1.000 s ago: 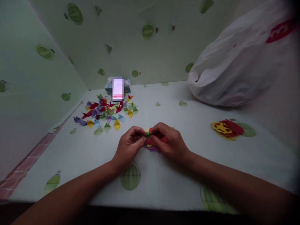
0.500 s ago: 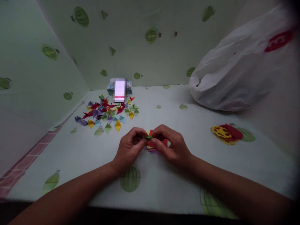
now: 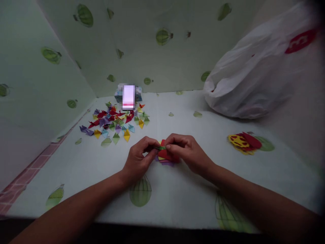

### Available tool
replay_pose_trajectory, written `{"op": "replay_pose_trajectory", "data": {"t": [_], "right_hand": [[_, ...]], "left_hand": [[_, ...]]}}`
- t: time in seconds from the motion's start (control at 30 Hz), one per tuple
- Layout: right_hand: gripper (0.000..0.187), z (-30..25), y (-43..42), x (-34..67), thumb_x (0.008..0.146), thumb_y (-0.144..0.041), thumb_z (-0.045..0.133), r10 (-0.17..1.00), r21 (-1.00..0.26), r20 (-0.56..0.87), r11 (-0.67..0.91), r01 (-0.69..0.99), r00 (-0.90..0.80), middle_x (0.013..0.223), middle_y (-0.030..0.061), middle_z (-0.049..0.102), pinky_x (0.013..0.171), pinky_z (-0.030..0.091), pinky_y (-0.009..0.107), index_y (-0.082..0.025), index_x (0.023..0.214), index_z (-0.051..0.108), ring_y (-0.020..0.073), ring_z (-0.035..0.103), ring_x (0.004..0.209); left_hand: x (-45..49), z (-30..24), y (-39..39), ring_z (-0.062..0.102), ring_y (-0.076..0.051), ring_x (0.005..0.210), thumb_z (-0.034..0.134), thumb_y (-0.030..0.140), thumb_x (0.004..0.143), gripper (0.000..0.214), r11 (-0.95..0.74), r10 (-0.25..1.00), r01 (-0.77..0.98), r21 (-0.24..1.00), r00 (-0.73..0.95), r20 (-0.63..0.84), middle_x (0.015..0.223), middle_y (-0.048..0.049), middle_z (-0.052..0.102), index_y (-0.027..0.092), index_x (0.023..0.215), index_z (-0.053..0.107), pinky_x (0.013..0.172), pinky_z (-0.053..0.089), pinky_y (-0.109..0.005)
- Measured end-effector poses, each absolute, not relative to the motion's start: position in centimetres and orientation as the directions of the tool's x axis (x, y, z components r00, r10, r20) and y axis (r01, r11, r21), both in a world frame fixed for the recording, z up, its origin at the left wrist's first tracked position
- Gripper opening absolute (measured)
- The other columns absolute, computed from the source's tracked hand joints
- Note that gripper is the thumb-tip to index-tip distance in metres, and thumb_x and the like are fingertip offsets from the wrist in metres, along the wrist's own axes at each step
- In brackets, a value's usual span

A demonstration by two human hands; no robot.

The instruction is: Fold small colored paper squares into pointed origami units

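Observation:
My left hand and my right hand meet at the middle of the table, both pinched on a small folded green paper piece. Under the fingers lies a small stack of coloured paper squares, red on top with yellow and purple edges showing. A scatter of several folded paper pieces in red, purple, yellow, green and blue lies to the far left of my hands.
A small patterned box stands behind the folded pieces near the back wall. A big white plastic bag fills the back right. Red and yellow cut paper shapes lie at the right. The table has a pale balloon-print cover.
My right fingers have slid left and closed tighter onto the green piece; my left hand has barely moved. The view shifted slightly.

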State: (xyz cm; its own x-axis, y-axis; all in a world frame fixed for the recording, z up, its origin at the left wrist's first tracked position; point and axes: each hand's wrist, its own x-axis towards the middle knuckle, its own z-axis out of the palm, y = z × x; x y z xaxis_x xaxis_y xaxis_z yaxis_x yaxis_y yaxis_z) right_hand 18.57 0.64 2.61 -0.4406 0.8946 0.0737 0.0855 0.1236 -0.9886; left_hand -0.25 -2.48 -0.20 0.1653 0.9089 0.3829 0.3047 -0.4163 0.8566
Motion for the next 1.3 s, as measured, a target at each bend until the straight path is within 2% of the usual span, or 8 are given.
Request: {"op": "replay_pose_trajectory", "data": {"t": [0.13,0.27,0.6,0.7,0.8,0.93,1.13,1.3], "right_hand": [[0.013,2.5,1.0,18.5,0.072,-0.026,0.065,0.851,-0.984,-0.118,-0.167,-0.052,-0.511,0.058,-0.0016,0.058,0.055,0.042,0.024,-0.016,0.066,0.063,0.0101,0.052,0.054],[0.015,2.4,1.0,18.4,0.068,-0.028,0.069,0.836,-0.968,-0.159,-0.236,-0.082,-0.525,0.058,-0.0017,0.059,0.053,0.041,0.023,-0.015,0.064,0.062,0.0089,0.052,0.052],[0.015,1.6,1.5,18.5,0.075,-0.030,0.063,0.905,-0.998,-0.059,-0.065,0.000,-0.421,0.061,-0.0011,0.059,0.052,0.038,0.024,-0.016,0.070,0.059,0.0106,0.052,0.054],[0.016,1.4,1.6,18.5,0.080,-0.031,0.061,0.909,-1.000,-0.020,-0.011,0.024,-0.415,0.063,-0.0010,0.058,0.054,0.040,0.025,-0.017,0.072,0.059,0.0112,0.052,0.055],[0.013,1.4,1.6,18.6,0.084,-0.029,0.059,0.918,-0.989,0.108,0.140,0.055,-0.381,0.070,-0.0006,0.058,0.058,0.042,0.026,-0.017,0.078,0.059,0.0114,0.052,0.061],[0.011,1.4,1.3,18.6,0.083,-0.028,0.062,0.884,-0.956,0.213,0.276,0.097,-0.417,0.077,0.0004,0.059,0.061,0.043,0.026,-0.017,0.084,0.059,0.0125,0.052,0.067],[0.008,0.9,0.8,18.2,0.081,-0.025,0.062,0.853,-0.972,0.154,0.222,0.079,-0.499,0.071,-0.0006,0.058,0.055,0.044,0.024,-0.018,0.080,0.058,0.0124,0.055,0.063],[0.004,0.7,0.9,18.1,0.081,-0.019,0.057,0.862,-0.923,0.229,0.340,0.180,-0.453,0.072,0.0005,0.060,0.058,0.043,0.025,-0.017,0.078,0.059,0.0127,0.055,0.064]], "left_hand": [[-0.3,-0.2,-2.4,0.059,-0.013,0.077,0.059,0.010,0.088,0.012,-0.421,0.906,0.284,0.861,0.177,0.385,0.085,-0.0007,0.059,0.020,0.093,0.063,0.072,0.049,-0.027],[-0.4,-0.1,-2.3,0.060,-0.013,0.076,0.060,0.011,0.088,0.012,-0.415,0.908,0.258,0.872,0.185,0.377,0.085,-0.0005,0.059,0.020,0.094,0.063,0.072,0.049,-0.028],[-0.1,0.3,-2.5,0.058,-0.012,0.075,0.066,0.015,0.085,0.011,-0.364,0.919,0.205,0.908,0.235,0.316,0.084,-0.0012,0.062,0.019,0.095,0.070,0.069,0.046,-0.025],[0.1,0.4,-2.6,0.060,-0.012,0.074,0.069,0.018,0.083,0.005,-0.250,0.955,0.151,0.956,0.202,0.218,0.082,-0.0013,0.065,0.018,0.088,0.070,0.068,0.047,-0.024],[0.1,0.2,-2.5,0.061,-0.010,0.070,0.073,0.020,0.079,0.008,-0.096,0.989,0.030,0.995,0.116,0.092,0.078,0.0002,0.067,0.018,0.085,0.069,0.066,0.048,-0.022],[0.1,0.0,-2.2,0.061,-0.009,0.073,0.077,0.022,0.075,0.014,-0.023,0.999,-0.048,0.999,0.041,0.025,0.079,0.0014,0.067,0.017,0.084,0.068,0.068,0.049,-0.020],[0.1,-0.1,-2.2,0.063,-0.011,0.074,0.077,0.023,0.074,0.017,0.000,0.998,-0.055,0.998,0.070,0.004,0.081,0.0006,0.068,0.017,0.086,0.068,0.071,0.050,-0.023],[0.0,-0.1,-2.2,0.062,-0.013,0.076,0.073,0.023,0.078,0.013,-0.040,0.996,0.059,0.997,0.078,0.036,0.084,-0.0006,0.068,0.017,0.088,0.067,0.072,0.050,-0.025]]}}
